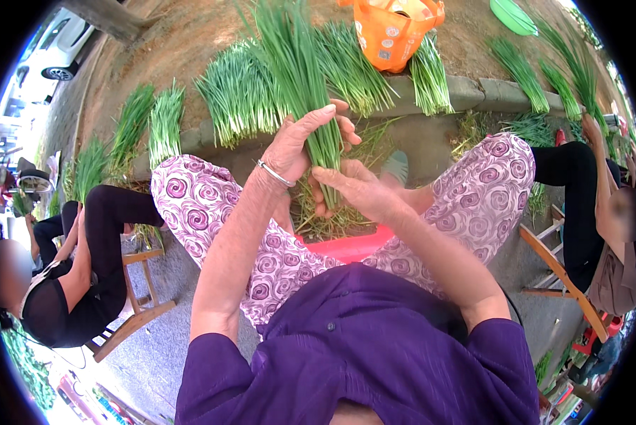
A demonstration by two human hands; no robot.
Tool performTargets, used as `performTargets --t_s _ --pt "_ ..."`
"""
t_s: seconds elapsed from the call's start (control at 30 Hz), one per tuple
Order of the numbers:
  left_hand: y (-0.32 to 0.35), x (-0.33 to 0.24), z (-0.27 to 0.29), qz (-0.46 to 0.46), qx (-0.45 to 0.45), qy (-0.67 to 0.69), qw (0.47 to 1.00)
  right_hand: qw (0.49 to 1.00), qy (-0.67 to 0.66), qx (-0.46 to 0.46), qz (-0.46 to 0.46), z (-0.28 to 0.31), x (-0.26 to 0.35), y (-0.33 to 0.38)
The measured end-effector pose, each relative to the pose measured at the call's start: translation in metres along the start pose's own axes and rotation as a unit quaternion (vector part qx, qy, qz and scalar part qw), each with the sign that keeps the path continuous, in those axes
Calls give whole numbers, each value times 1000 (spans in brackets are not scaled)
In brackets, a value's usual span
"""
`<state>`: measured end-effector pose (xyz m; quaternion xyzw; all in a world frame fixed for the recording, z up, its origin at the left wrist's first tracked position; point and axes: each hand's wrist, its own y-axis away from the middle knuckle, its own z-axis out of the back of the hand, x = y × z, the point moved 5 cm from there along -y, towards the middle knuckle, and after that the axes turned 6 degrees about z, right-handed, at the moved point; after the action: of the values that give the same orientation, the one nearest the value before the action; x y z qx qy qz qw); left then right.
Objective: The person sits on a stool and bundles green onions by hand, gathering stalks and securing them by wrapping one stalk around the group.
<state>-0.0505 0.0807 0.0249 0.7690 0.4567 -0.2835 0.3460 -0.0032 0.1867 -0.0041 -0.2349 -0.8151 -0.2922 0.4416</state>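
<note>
A thick bunch of garlic chives point(289, 60) stands upright between my knees, green tips pointing away and pale stem ends toward me. My left hand point(293, 145), with a bracelet on its wrist, wraps round the middle of the bunch, thumb across the front. Lower down, my right hand point(360, 185) closes round the stem ends, its thumb pressed on their front. Some of its fingers are hidden behind the stems. Loose trimmings point(342, 225) of yellowed leaves lie below my hands, next to a pinkish-red plastic edge point(353, 246).
Laid bunches of chives point(238, 92) line the stone kerb point(466, 91) ahead. An orange bag point(390, 35) stands among them; a green basket point(514, 15) is farther right. Co-workers sit close on both sides, on a wooden stool point(137, 294) at left and another wooden stool point(565, 265) at right.
</note>
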Motion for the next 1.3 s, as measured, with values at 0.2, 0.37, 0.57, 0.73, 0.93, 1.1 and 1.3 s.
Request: performTargets --t_s 0.2,0.37,0.57,0.73,0.93,1.1,1.3 --pt "-3 3 1 23 34 6 999 997 -13 -47 56 0 0 2" --pt "-6 6 6 5 21 -4 1000 989 13 -104 102 5 9 5" --pt "-6 1 -2 -2 61 0 998 977 5 -165 139 8 17 8" --pt "-14 11 13 5 62 36 997 968 -2 -185 170 9 18 9" --pt "-13 12 14 -2 40 37 998 964 -12 -216 152 10 19 11" --pt "-8 8 12 -12 23 51 998 952 -1 -243 184 10 23 13" --pt "-9 11 17 -5 -3 24 1000 959 39 -227 162 10 23 14"
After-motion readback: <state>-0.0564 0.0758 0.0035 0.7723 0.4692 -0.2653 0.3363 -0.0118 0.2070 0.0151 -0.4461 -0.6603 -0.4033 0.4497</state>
